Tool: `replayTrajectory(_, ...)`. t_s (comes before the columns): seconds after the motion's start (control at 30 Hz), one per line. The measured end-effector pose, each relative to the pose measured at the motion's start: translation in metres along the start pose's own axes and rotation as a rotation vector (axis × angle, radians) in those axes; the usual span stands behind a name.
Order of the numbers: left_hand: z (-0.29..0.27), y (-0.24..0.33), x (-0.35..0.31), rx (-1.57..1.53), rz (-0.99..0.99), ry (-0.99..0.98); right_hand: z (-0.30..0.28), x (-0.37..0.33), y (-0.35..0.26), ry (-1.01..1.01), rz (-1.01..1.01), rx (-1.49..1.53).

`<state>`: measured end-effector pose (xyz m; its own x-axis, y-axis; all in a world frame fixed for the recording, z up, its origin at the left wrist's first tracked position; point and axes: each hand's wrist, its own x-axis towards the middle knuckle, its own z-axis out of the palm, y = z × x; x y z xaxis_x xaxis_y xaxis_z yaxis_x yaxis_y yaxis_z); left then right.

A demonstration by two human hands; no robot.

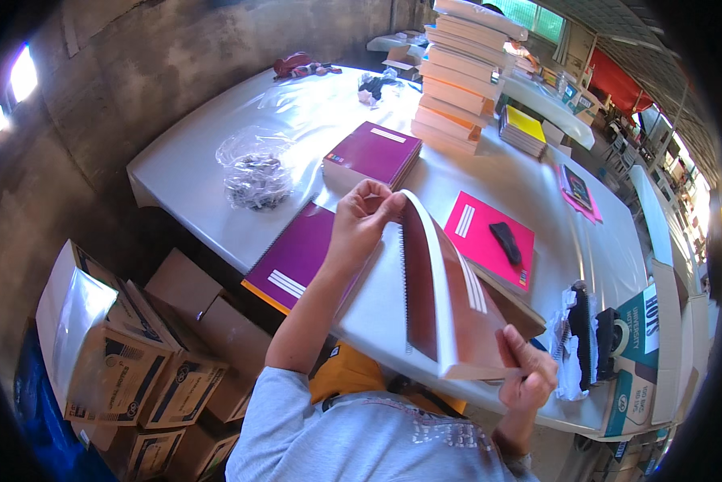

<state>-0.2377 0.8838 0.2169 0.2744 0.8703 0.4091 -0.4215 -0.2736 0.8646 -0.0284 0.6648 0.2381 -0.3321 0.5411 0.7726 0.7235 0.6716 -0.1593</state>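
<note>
A spiral notebook (467, 317) with a brownish-red cover stands tilted over the near table edge. Its page block fans away from the far cover, and the black wire coil shows along the left side. My left hand (363, 221) pinches its upper corner between thumb and fingers. At the lower right corner my right hand (530, 371) grips the notebook, thumb up; part of its fingers is hidden. Left of it lies a purple spiral notebook (297, 249), partly behind my left forearm. A pink notebook (475, 225) with a dark elongated object (505, 243) on it lies to the right.
A purple notebook stack (373, 151), a tall notebook pile (456, 80) and a yellow-topped stack (524, 131) stand farther back. Clear plastic with wire coils (256, 173) lies on the white table (192, 157). Cartons (120, 369) fill the lower left; a teal-white box (634, 361) stands right.
</note>
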Motion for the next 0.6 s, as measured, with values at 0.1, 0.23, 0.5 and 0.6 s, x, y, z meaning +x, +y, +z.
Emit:
replayTrajectory(0.1, -0.013, 0.032, -0.008, -0.049, 0.023, 0.003, 0.020, 0.010, 0.012, 0.157, -0.016, 0.101)
replayTrajectory(0.23, -0.053, 0.049, -0.022, 0.056, 0.035, 0.014, 0.041, 0.024, 0.017, 0.224, 0.047, 0.164)
replayTrajectory(0.5, -0.099, 0.040, -0.044, 0.132, -0.017, 0.335, 0.065, 0.069, 0.005, -0.097, -0.255, 0.314)
replayTrajectory(0.6, -0.110, 0.031, -0.047, -0.393, 0.006, 0.166, 0.076, 0.050, 0.018, 0.024, 0.072, 0.512)
